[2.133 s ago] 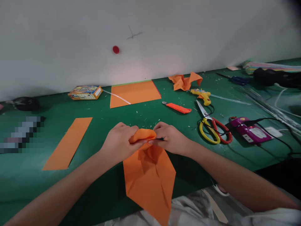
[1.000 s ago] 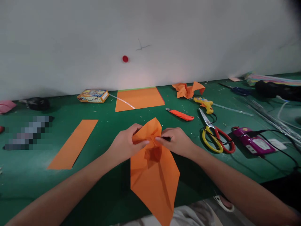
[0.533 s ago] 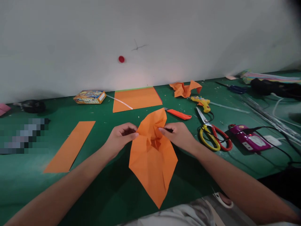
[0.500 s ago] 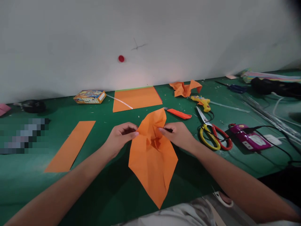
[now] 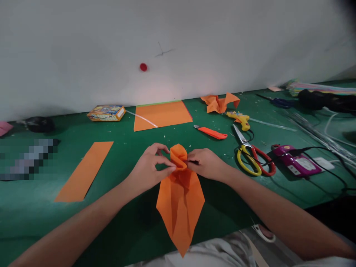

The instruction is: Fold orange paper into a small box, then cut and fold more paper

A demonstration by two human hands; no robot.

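A creased orange paper sheet point(image 5: 180, 202) hangs point-down over the near edge of the green table point(image 5: 125, 148). Its top is gathered into a small bunch between my hands. My left hand point(image 5: 148, 168) pinches the bunch from the left with thumb and fingers. My right hand point(image 5: 207, 164) pinches it from the right, and a thin dark object shows between those fingers.
An orange paper strip point(image 5: 85, 170) lies at the left, a flat orange sheet point(image 5: 161, 115) and a small box point(image 5: 105, 112) near the wall. To the right are an orange utility knife point(image 5: 211, 132), a glue gun point(image 5: 239, 118), scissors point(image 5: 251, 155), crumpled orange paper point(image 5: 219, 102), a purple device point(image 5: 296, 165) with cables.
The sheet's spread top has been squeezed into a tight bunch. My hands have moved closer together, and the hanging part of the sheet has narrowed.
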